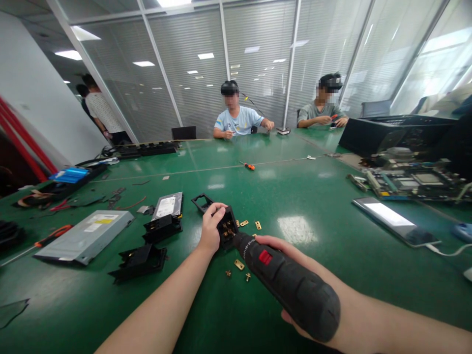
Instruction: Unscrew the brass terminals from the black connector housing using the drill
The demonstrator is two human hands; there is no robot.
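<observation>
A small black socket block (226,227) is held upright on the green bench (332,206) in the closed grip of the left hand (210,228), its open face with brass contacts turned toward the person. A black electric screwdriver (287,285) is clasped in the right hand (313,295), its long axis running from that grip up and leftward, the tip set into the block just beyond. Loose brass pieces (239,264) are scattered beside both grips.

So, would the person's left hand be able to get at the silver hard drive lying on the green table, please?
Probably yes, once freed: the left hand grips a small black plastic housing, and the silver hard drive lies just beyond it to the left, with bare green table between them.
</observation>
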